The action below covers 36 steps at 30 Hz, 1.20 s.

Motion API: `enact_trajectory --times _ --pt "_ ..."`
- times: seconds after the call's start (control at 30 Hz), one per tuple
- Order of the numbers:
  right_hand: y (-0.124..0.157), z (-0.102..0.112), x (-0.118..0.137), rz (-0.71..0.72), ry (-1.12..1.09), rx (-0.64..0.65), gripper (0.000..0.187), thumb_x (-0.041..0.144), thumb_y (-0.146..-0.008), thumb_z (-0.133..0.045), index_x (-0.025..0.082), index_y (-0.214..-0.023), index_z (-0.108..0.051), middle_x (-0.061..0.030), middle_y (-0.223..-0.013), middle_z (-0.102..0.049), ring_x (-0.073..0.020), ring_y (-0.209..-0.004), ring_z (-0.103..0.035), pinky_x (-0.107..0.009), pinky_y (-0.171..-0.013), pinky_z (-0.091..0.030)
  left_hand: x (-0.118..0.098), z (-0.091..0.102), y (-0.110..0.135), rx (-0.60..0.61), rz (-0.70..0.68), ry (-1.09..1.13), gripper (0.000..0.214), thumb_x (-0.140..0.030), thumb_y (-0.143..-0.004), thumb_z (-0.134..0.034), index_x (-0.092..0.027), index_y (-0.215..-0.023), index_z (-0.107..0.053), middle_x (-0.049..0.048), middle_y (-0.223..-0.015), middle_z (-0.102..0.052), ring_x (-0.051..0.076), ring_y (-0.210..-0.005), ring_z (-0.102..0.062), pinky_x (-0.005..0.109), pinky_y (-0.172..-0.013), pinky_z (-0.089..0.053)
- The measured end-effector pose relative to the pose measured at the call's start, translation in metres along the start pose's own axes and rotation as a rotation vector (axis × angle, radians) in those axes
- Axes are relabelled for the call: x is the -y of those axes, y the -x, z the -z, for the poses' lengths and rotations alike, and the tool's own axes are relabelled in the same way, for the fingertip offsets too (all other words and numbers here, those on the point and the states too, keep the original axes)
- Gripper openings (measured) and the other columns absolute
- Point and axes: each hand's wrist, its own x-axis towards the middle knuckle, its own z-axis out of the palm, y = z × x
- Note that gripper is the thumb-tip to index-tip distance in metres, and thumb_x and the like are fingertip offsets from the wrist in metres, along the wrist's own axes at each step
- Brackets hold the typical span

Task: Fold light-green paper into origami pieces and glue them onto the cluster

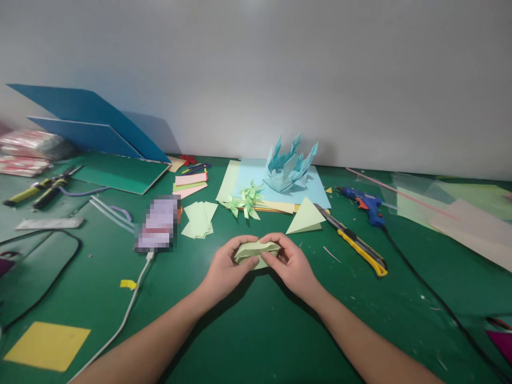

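Observation:
Between both hands, just above the green table (pixel 240 341), is a partly folded piece of pale green paper (pixel 258 248). My left hand (pixel 230 264) grips its left side, thumb in front and fingers behind. On the right side, my right hand (pixel 290 261) pinches it the same way, and some fingers are hidden behind the paper. Beyond the hands lie small green origami flowers (pixel 250 198) and a folded pale green triangle (pixel 306 216). A stack of pale green paper slips (pixel 199 220) rests to the left.
A blue origami piece (pixel 290 165) stands on light blue sheets at the back. A yellow utility knife (pixel 362 248) and a blue glue gun (pixel 366 204) with a black cord lie right. Left are a cabled phone (pixel 158 223), pliers (pixel 48 189), blue boards (pixel 100 122) and yellow paper (pixel 48 345).

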Motion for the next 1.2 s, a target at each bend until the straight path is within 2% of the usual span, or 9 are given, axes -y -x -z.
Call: enact_trajectory --times 0.3,0.43,0.57,0.7,0.83,0.93,1.0,1.07,1.2 --pt "0.0002 0.0009 0.0016 0.061 0.072 -0.017 0.006 0.025 -0.079 -0.058 0.02 -0.078 -0.061 -0.0027 -0.078 -0.063 -0.0161 -0.073 -0.059 -0.026 -0.063 -0.047 -0.0046 0.0019 0.0006 -0.01 -0.019 -0.085 0.018 -0.03 -0.065 -0.071 -0.018 -0.078 -0.07 0.0042 -0.079 -0.069 0.019 -0.078 -0.062 0.027 -0.071 -0.048" --pt "0.0001 0.0009 0.0008 0.1 0.102 -0.037 0.008 0.024 -0.079 -0.058 0.021 -0.074 -0.063 -0.0028 -0.076 -0.063 -0.016 -0.071 -0.059 -0.027 -0.062 -0.046 -0.0017 0.0027 -0.0006 -0.009 -0.031 -0.086 0.017 -0.029 -0.066 -0.07 -0.019 -0.079 -0.071 0.0044 -0.083 -0.07 0.019 -0.077 -0.062 0.028 -0.069 -0.048" --pt "0.0 0.001 -0.0002 0.099 0.115 -0.062 0.009 0.023 -0.079 -0.059 0.021 -0.071 -0.064 -0.003 -0.075 -0.063 -0.0163 -0.071 -0.059 -0.028 -0.064 -0.047 -0.0004 0.0025 -0.0008 -0.008 -0.053 -0.085 0.017 -0.023 -0.063 -0.071 -0.019 -0.08 -0.07 0.0041 -0.088 -0.071 0.019 -0.084 -0.063 0.028 -0.075 -0.049" --pt "0.0004 0.0018 0.0015 0.117 0.134 -0.054 0.009 0.022 -0.078 -0.059 0.02 -0.071 -0.064 -0.0035 -0.076 -0.063 -0.0162 -0.071 -0.059 -0.027 -0.063 -0.046 -0.0003 0.0032 -0.0012 -0.011 -0.053 -0.096 0.017 -0.027 -0.063 -0.071 -0.018 -0.077 -0.071 0.0042 -0.085 -0.071 0.019 -0.083 -0.063 0.028 -0.077 -0.048" --pt "0.0005 0.0032 0.0037 0.153 0.164 -0.032 0.013 0.024 -0.08 -0.057 0.019 -0.07 -0.064 -0.0031 -0.073 -0.061 -0.0155 -0.07 -0.057 -0.026 -0.063 -0.045 0.0009 0.0048 -0.0028 0.004 -0.076 -0.097 0.014 -0.028 -0.069 -0.065 -0.017 -0.075 -0.07 0.0037 -0.079 -0.07 0.016 -0.074 -0.062 0.026 -0.069 -0.048" --pt "0.0001 0.0028 0.0016 0.107 0.131 -0.045 0.014 0.026 -0.081 -0.055 0.019 -0.071 -0.061 -0.0023 -0.072 -0.06 -0.0146 -0.068 -0.057 -0.026 -0.062 -0.046 0.0026 0.0054 -0.0039 0.003 -0.096 -0.108 0.011 -0.025 -0.07 -0.063 -0.016 -0.076 -0.067 0.0023 -0.074 -0.069 0.013 -0.065 -0.059 0.023 -0.06 -0.047" --pt "-0.0003 0.0021 -0.0014 0.055 0.073 -0.069 0.008 0.027 -0.079 -0.057 0.02 -0.079 -0.059 -0.0015 -0.074 -0.061 -0.0141 -0.066 -0.058 -0.024 -0.059 -0.046 0.0033 0.0055 -0.0036 -0.002 -0.111 -0.096 0.013 -0.024 -0.07 -0.064 -0.016 -0.08 -0.064 0.0015 -0.073 -0.068 0.012 -0.061 -0.058 0.022 -0.055 -0.045" --pt "-0.0007 0.0016 -0.004 0.021 0.041 -0.067 0.014 0.028 -0.077 -0.06 0.02 -0.088 -0.059 -0.0015 -0.075 -0.063 -0.0144 -0.065 -0.059 -0.024 -0.056 -0.047 0.0035 0.0058 -0.0027 0.018 -0.11 -0.099 0.018 -0.023 -0.071 -0.063 -0.017 -0.088 -0.062 0.0004 -0.071 -0.068 0.011 -0.058 -0.058 0.021 -0.052 -0.045" --pt "-0.0008 0.0022 -0.005 0.055 0.15 -0.054 0.007 0.025 -0.078 -0.06 0.02 -0.076 -0.064 -0.0029 -0.073 -0.068 -0.0162 -0.069 -0.062 -0.027 -0.064 -0.049 0.0022 0.0091 -0.0029 0.04 -0.177 -0.262 0.014 -0.02 -0.074 -0.061 -0.018 -0.087 -0.065 0.0009 -0.075 -0.071 0.014 -0.068 -0.064 0.024 -0.065 -0.049"
